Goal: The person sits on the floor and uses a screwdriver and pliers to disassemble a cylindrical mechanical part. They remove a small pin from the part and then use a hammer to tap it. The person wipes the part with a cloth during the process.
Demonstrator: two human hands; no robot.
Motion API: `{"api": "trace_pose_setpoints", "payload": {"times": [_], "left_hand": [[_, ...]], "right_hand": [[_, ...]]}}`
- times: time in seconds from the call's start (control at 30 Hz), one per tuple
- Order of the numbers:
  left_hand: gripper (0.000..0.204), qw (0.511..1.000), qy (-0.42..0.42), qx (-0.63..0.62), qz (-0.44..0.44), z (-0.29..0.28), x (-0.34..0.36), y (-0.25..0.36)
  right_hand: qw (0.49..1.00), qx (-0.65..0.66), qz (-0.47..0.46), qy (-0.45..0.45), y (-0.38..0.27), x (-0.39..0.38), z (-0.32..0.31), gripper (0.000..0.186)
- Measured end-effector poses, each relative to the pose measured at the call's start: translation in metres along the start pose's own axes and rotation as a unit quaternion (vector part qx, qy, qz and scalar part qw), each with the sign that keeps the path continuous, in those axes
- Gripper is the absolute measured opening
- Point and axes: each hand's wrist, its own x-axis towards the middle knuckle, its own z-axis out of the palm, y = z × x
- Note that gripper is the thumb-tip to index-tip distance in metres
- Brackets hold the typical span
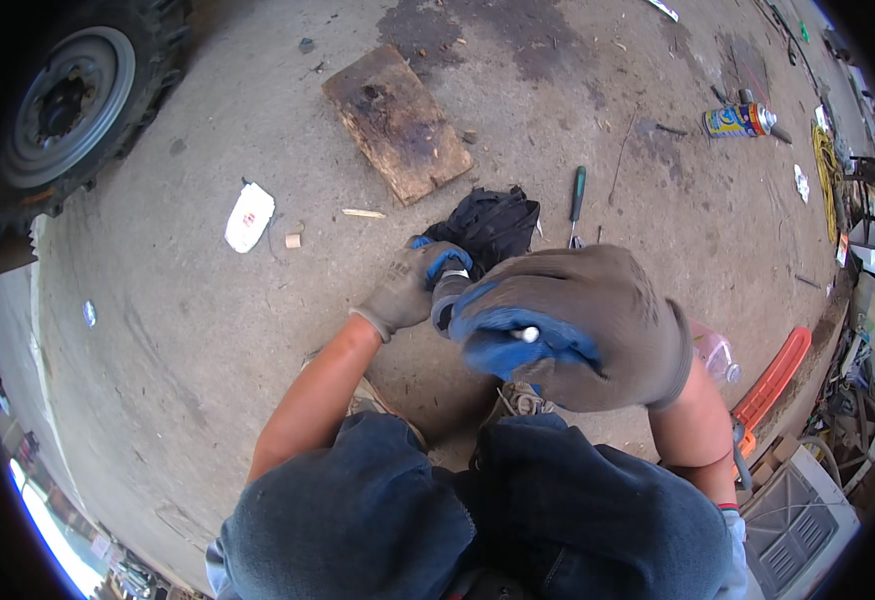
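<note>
Both my hands wear grey gloves with blue palms. My left hand is closed around a dark grey cylindrical piece, whose kind I cannot make out. Nearer and to the right, my right hand, slightly blurred, curls round a thin rod with a pale, shiny end; the rest of the rod is hidden in the glove. A crumpled black cloth or bag lies on the floor just beyond both hands. Past the right hand is a screwdriver with a dark green handle.
A stained wooden board lies ahead on the concrete. At far left stands a wheel. A white packet lies left, a spray can far right. A clear plastic bottle and an orange-red chainsaw are at right, beside clutter.
</note>
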Motion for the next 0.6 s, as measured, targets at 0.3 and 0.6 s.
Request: {"api": "trace_pose_setpoints", "payload": {"times": [0.3, 0.6], "left_hand": [[0.035, 1.0, -0.013, -0.012, 0.013, -0.007, 0.007, 0.02], [0.038, 0.994, -0.022, 0.092, 0.059, -0.012, 0.007, 0.022]], "right_hand": [[0.99, -0.075, 0.009, 0.118, -0.008, -0.014, 0.009, 0.034], [0.997, -0.003, -0.014, 0.082, 0.006, -0.013, 0.008, 0.03]]}}
